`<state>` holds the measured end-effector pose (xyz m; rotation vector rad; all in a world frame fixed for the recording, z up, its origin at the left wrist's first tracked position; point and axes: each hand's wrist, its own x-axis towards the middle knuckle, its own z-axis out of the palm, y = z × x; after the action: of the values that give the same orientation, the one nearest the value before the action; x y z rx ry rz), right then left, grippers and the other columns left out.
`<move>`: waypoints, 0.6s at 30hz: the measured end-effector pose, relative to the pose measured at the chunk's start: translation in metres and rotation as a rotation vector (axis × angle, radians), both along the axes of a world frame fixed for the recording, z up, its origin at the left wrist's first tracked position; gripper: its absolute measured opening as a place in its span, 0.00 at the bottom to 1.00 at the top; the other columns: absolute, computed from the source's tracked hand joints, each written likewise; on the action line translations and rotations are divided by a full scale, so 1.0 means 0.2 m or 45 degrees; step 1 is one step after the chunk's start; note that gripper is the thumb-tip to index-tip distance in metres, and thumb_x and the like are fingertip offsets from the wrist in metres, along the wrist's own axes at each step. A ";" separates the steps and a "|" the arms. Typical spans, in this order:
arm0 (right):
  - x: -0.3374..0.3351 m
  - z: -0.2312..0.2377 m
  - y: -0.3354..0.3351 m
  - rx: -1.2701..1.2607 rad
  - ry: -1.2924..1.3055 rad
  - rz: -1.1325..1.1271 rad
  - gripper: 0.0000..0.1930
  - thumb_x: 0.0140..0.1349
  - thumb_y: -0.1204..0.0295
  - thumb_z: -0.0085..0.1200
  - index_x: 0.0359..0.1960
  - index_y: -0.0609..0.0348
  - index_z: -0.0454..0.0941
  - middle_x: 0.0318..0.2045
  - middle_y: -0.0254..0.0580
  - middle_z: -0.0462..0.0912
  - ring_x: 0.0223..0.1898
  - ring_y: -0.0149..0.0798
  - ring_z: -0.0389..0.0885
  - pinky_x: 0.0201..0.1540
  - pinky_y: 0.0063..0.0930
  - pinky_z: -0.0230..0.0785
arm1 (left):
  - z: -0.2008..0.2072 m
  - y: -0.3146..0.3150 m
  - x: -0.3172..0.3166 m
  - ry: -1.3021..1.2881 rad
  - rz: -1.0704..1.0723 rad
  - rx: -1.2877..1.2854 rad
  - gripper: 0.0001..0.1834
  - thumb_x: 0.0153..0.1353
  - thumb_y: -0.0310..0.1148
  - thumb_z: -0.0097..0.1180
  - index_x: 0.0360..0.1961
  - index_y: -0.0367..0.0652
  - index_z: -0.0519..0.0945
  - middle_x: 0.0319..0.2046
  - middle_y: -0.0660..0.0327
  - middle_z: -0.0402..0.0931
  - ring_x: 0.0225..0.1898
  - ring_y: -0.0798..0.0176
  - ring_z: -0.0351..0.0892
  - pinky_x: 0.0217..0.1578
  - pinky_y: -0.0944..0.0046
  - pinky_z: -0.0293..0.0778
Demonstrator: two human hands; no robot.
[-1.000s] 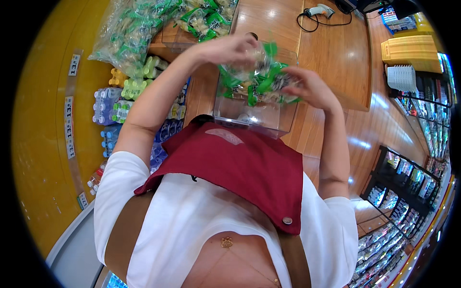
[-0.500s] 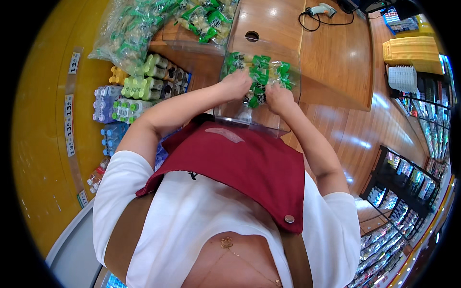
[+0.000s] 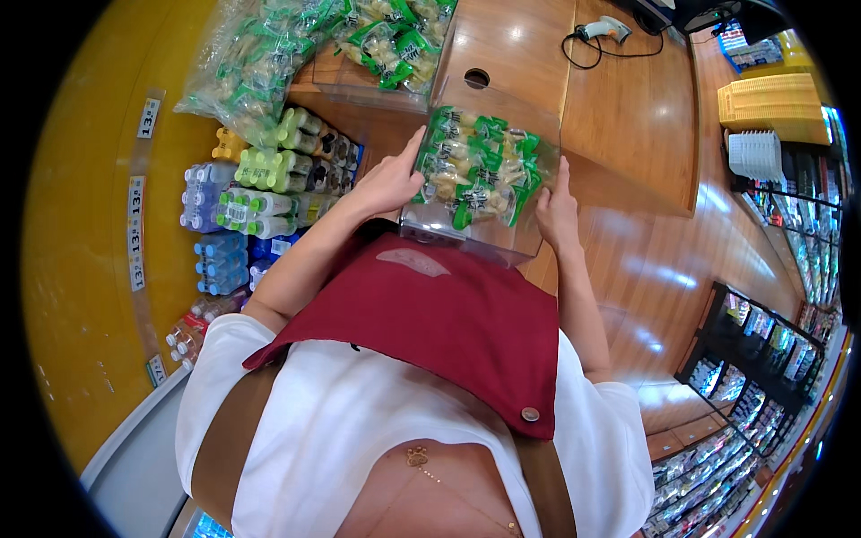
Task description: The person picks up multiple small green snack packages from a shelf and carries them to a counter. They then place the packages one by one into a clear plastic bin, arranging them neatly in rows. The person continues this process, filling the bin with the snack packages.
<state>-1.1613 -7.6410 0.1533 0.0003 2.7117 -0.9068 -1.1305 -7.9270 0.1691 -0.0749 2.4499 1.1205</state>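
Observation:
A clear plastic box (image 3: 513,247) stands in front of my apron at the counter's near edge. Several small green-and-clear snack packets (image 3: 484,170) lie in it, pale pieces showing through their film. My left hand (image 3: 392,182) grips the box's left wall, fingers stretched along the outside. On the opposite wall, my right hand (image 3: 558,211) holds the box with the thumb toward the near side. Neither hand touches the packets.
Another clear box (image 3: 368,92) of similar packets and a large clear bag (image 3: 251,72) of them sit at the far left. Shrink-wrapped bottles (image 3: 269,170) are stacked below. A handheld scanner (image 3: 608,30) with a black cable lies on the wooden counter (image 3: 628,117).
Both hands have left the packets inside the box and moved apart to its two side walls. The packets now lie uncovered in a flatter layer.

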 end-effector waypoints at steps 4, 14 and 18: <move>0.01 0.05 -0.04 0.020 0.055 -0.001 0.34 0.59 0.74 0.40 0.66 0.53 0.40 0.28 0.65 0.78 0.31 0.65 0.77 0.36 0.54 0.68 | -0.01 -0.02 0.04 -0.099 0.050 -0.032 0.40 0.53 0.31 0.42 0.67 0.50 0.41 0.38 0.33 0.73 0.42 0.35 0.74 0.44 0.48 0.67; 0.01 0.14 -0.17 0.464 0.714 0.718 0.39 0.46 0.63 0.64 0.60 0.56 0.59 0.55 0.56 0.65 0.57 0.54 0.62 0.54 0.45 0.60 | 0.08 0.01 0.01 0.614 -0.021 -0.141 0.40 0.52 0.28 0.53 0.65 0.39 0.47 0.50 0.37 0.66 0.52 0.40 0.67 0.52 0.53 0.65; -0.02 0.03 -0.32 0.689 0.181 0.887 0.40 0.38 0.56 0.68 0.53 0.63 0.65 0.47 0.51 0.70 0.52 0.47 0.68 0.53 0.41 0.61 | 0.11 0.20 -0.16 0.527 -0.427 -0.061 0.48 0.45 0.29 0.64 0.65 0.39 0.49 0.61 0.41 0.54 0.62 0.43 0.55 0.60 0.55 0.58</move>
<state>-1.1649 -7.7048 0.1591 -0.8558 2.6699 0.0285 -1.1629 -7.8879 0.1902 0.5866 2.7049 1.0023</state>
